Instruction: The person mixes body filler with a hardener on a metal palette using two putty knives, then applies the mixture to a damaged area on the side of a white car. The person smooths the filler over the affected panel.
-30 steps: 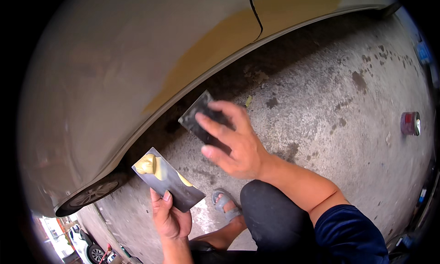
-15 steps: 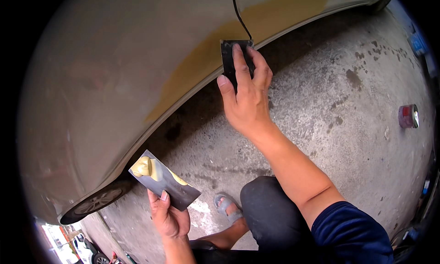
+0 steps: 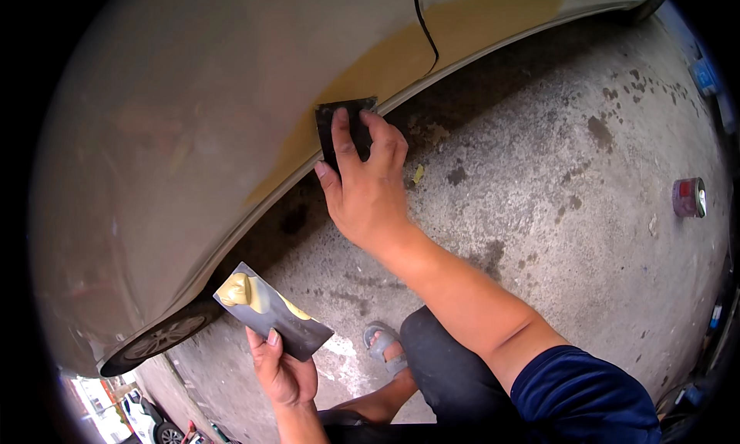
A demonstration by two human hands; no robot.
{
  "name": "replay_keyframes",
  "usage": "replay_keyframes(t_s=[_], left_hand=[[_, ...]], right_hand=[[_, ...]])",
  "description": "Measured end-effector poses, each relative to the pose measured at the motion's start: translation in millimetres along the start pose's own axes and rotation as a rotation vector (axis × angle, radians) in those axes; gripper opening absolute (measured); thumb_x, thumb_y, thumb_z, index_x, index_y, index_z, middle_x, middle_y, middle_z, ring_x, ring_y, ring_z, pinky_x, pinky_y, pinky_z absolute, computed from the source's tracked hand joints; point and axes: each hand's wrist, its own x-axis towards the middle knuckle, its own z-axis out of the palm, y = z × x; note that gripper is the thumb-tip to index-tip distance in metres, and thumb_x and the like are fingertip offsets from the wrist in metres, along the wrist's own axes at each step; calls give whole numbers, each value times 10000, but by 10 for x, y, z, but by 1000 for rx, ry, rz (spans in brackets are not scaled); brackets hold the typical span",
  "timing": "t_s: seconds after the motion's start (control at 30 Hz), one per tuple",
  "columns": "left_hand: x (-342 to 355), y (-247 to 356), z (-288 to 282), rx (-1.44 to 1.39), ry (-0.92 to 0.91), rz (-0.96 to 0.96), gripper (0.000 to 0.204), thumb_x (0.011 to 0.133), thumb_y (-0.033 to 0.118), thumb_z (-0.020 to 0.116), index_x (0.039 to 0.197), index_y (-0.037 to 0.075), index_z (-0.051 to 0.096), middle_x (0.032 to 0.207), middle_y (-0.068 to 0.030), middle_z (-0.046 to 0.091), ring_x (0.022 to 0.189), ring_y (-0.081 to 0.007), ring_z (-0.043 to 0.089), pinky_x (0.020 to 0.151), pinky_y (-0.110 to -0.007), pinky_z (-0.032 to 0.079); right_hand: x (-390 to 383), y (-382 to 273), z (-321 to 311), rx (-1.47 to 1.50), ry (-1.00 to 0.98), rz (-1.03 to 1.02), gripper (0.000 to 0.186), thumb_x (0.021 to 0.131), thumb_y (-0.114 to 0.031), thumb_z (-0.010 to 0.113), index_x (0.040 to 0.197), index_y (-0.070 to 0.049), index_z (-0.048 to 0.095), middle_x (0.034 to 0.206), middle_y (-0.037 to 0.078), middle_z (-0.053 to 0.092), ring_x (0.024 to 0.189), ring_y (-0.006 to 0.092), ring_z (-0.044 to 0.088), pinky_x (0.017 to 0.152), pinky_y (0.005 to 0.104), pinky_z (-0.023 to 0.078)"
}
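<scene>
With fingers spread across its back, my right hand (image 3: 368,186) presses a black spreader (image 3: 356,132) to the lower edge of a grey-beige car panel (image 3: 193,112). A band of yellowish-tan filler (image 3: 370,70) runs along that edge, on both sides of a dark door seam. Lower left, my left hand (image 3: 285,371) grips a dark flat plate (image 3: 281,321) between thumb and fingers. A lump of pale yellow putty (image 3: 236,290) sits on the plate's far corner, with a thin smear along one side.
A purplish-red tin (image 3: 686,197) stands on the stained concrete floor (image 3: 532,190) at right. The car's wheel (image 3: 158,342) is at lower left. My sandalled foot (image 3: 385,345) and bent knee are below my right arm. Another vehicle (image 3: 146,421) shows in the bottom left corner.
My right hand has slid the spreader left and down along the panel's lower edge, away from the seam. A yellow bit now shows on the floor beside it. My left hand has barely moved.
</scene>
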Motion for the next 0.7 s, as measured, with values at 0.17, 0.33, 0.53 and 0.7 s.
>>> replay_keyframes(t_s=[0.17, 0.33, 0.53, 0.7], left_hand=[[18, 2, 23, 17, 3, -4, 495, 897, -10, 510, 1376, 40, 393, 1302, -125, 541, 1187, -256, 540, 1049, -429, 409], [43, 9, 120, -10, -39, -21, 493, 896, -16, 509, 1373, 36, 394, 1301, -130, 540, 1192, -256, 536, 1055, -424, 404], [58, -21, 155, -61, -98, -9, 483, 906, -31, 484, 1373, 51, 396, 1297, -131, 540, 1190, -250, 533, 1059, -419, 406], [22, 76, 125, -22, -109, 49, 485, 911, -38, 466, 1380, 63, 396, 1309, -128, 536, 1203, -249, 525, 1053, -442, 406]], right_hand=[[-202, -83, 82, 27, -112, -1, 688, 796, -208, 697, 1400, -94, 387, 1349, 197, 295, 1173, 436, 348, 898, 529, 442], [-327, -188, -318, 305, -356, -21, 623, 815, -215, 670, 1379, -85, 441, 1315, 214, 353, 1170, 424, 372, 922, 493, 432], [-622, 85, -787, 1213, -886, -72, 462, 783, -192, 713, 1223, -79, 632, 1332, 167, 441, 1229, 348, 433, 1025, 415, 383], [-558, 369, -465, 534, -328, 37, 613, 832, -254, 682, 1353, -15, 462, 1358, 222, 381, 1246, 392, 408, 1042, 447, 359]])
